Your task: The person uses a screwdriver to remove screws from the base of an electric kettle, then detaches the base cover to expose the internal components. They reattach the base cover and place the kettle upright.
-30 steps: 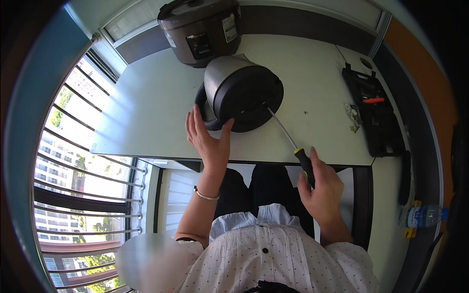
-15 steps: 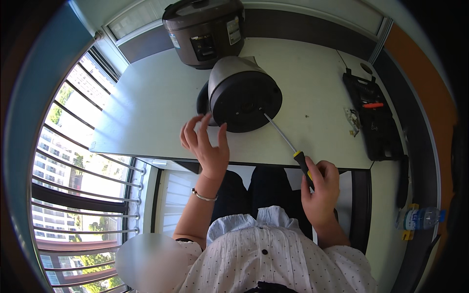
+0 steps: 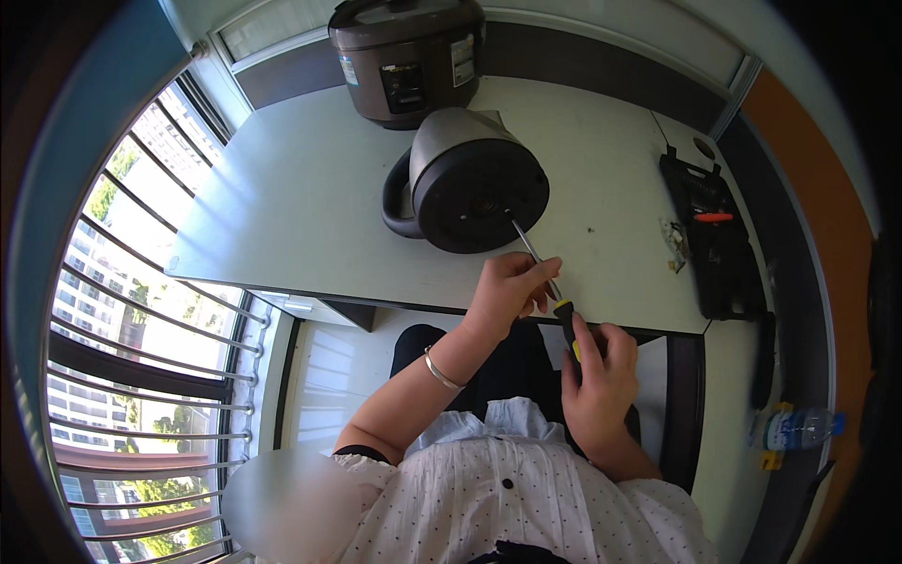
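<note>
While gripping a long screwdriver (image 3: 564, 310) with slim steel shaft and black-and-yellow handle in the right hand (image 3: 599, 371), also pinching the shaft with the left hand (image 3: 512, 287).

Head view, right grip: clenched about the tool's handle, just off the near edge of the pale, smooth-topped table (image 3: 620, 179). Left grip: closed on the shaft just ahead of the handle, thumb and fingertips bunched together, over the table's near edge. On the left forearm, behind that grip: thin silver-coloured bracelet (image 3: 442, 370).

Ahead of both grips and slightly leftward, at the far end of the shaft: rounded silver-grey metal kettle (image 3: 484, 188) with flat black base and black loop handle. Lying on its side on the table, base turned toward the hands, loop handle to the left. Shaft tip at the base, right of its centre; cannot tell how firmly seated.

Farther ahead, beyond the kettle: squat dark-brown rice cooker (image 3: 406, 70). Well right of the grips: black plastic tool case (image 3: 728, 258), laid open, with an orange-red piece (image 3: 714, 217) inside. Just left of the case: small clear packet (image 3: 674, 246), contents too small to name. Rightward of the right grip: clear plastic bottle (image 3: 799, 430), blue cap.
</note>
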`<action>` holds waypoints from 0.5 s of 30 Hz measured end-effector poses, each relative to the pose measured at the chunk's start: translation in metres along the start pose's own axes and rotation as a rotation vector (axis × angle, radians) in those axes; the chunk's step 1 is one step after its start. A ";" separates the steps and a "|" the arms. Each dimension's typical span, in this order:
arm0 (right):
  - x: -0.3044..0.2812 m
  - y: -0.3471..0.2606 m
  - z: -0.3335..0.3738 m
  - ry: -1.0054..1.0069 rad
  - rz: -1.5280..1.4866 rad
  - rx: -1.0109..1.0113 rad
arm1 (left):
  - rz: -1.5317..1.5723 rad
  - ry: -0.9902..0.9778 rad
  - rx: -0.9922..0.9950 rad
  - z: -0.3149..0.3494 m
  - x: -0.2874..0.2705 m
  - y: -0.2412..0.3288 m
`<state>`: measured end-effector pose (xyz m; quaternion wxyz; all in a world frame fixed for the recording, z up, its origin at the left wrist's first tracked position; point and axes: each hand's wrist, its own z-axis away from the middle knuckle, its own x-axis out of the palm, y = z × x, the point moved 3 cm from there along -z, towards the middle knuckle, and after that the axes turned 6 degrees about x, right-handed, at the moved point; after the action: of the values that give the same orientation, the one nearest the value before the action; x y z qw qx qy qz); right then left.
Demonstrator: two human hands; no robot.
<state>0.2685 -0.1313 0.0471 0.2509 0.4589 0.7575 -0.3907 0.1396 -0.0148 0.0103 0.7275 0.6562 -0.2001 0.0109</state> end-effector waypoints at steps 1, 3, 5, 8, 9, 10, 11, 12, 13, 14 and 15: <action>0.000 0.000 0.000 -0.014 -0.021 0.004 | 0.035 0.008 -0.007 0.000 0.000 -0.001; 0.001 0.001 0.001 -0.035 -0.082 0.025 | 0.104 0.026 -0.019 0.000 0.001 -0.003; 0.005 0.005 0.006 -0.051 -0.160 0.060 | 0.129 0.026 -0.025 0.001 0.000 -0.004; 0.013 0.016 0.012 -0.103 -0.378 0.152 | 0.161 0.024 -0.034 0.004 -0.001 -0.004; 0.014 0.021 0.015 -0.144 -0.443 0.160 | 0.173 0.016 -0.038 0.004 0.000 -0.004; 0.016 0.023 0.016 -0.236 -0.645 0.312 | 0.184 0.010 -0.039 0.003 0.000 -0.005; 0.018 0.025 0.018 -0.328 -0.846 0.466 | 0.195 0.005 -0.041 0.003 -0.001 -0.006; 0.021 0.025 0.020 -0.420 -1.048 0.620 | 0.205 0.001 -0.041 0.003 -0.002 -0.006; 0.022 0.029 0.020 -0.513 -1.166 0.695 | 0.220 -0.011 -0.043 0.003 -0.002 -0.006; 0.021 0.030 0.020 -0.504 -1.185 0.694 | 0.234 -0.023 -0.044 0.004 -0.003 -0.005; 0.021 0.032 0.021 -0.496 -1.204 0.695 | 0.249 -0.036 -0.047 0.004 -0.003 -0.005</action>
<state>0.2875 -0.1293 0.0080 -0.0029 -0.0851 0.6318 -0.7705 0.1375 -0.0188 0.0053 0.7319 0.6093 -0.2930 0.0847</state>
